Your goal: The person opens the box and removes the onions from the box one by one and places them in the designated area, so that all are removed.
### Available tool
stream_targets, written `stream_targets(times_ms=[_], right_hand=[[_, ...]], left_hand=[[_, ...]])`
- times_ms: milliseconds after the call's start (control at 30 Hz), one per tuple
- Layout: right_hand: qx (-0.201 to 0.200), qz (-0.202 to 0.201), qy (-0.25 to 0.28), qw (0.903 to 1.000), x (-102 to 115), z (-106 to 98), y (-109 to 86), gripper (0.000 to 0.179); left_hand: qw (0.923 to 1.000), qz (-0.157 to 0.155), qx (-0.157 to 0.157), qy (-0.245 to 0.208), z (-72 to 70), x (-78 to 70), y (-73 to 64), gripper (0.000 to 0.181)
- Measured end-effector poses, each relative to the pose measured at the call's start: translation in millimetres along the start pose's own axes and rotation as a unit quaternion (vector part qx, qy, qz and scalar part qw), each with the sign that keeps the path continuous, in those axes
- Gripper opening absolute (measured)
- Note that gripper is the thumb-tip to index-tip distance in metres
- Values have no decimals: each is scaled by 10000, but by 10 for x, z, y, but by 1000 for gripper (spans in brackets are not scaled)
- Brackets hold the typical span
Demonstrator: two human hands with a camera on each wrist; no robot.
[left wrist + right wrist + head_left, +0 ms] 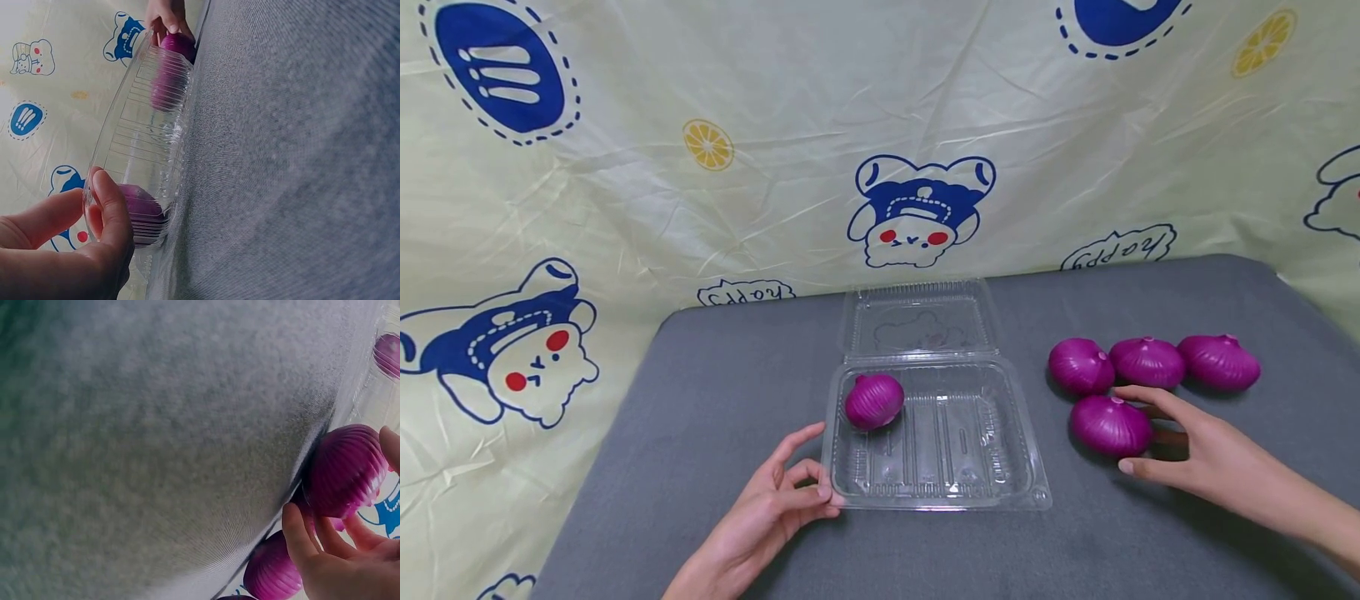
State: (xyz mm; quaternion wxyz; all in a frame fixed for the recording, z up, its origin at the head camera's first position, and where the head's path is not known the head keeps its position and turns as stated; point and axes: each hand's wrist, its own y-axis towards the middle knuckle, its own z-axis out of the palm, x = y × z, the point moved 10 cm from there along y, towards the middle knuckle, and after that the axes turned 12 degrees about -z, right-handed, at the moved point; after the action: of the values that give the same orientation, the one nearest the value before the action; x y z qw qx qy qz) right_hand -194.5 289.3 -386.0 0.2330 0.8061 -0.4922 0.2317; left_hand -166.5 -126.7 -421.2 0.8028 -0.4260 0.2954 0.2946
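A clear plastic clamshell container (936, 500) lies with its lid (917, 321) folded back. One red onion (875, 402) sits in its left back part. My left hand (775, 500) pinches the container's left front rim between thumb and fingers, also visible in the left wrist view. On the right, my right hand (1195, 442) has its thumb and fingers curved round the nearest red onion (1105, 427), which rests on the table. In the right wrist view, fingertips (297, 528) lie along the side of this onion (347, 469).
Behind the handled onion stand three more red onions in a row: a left one (1078, 367), a middle one (1148, 363) and a right one (1219, 363). Grey cloth covers the table (737, 367). A printed curtain (790, 208) hangs along the back edge.
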Motion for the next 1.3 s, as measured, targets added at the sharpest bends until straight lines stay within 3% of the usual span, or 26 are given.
stream_targets(times_ms=[200, 333, 500, 667, 833, 1067, 1300], right_hand=[[-44, 12, -252, 9997, 15, -62, -19, 81], [-342, -608, -785, 9945, 244, -90, -22, 84], [-847, -1457, -1137, 9791, 589, -100, 27, 84], [-929, -1640, -1046, 9765, 788, -57, 100, 81], [-770, -1687, -810, 9793, 935, 43, 193, 79], [-249, -1597, -580, 9851, 1050, 298, 341, 69], [169, -1810, -505, 9820, 1216, 471, 490, 66]], left_hand=[[10000, 6, 10, -2, 0, 1, 8, 76], [10000, 43, 40, 29, 2, -5, 8, 76], [10000, 66, 36, 40, -4, -12, 13, 76], [10000, 58, 42, 37, -3, -11, 10, 76], [10000, 11, 1, 30, -5, -6, 10, 76], [9999, 80, 95, 23, 3, -11, 18, 77], [9997, 169, 189, 30, 7, -14, 24, 79]])
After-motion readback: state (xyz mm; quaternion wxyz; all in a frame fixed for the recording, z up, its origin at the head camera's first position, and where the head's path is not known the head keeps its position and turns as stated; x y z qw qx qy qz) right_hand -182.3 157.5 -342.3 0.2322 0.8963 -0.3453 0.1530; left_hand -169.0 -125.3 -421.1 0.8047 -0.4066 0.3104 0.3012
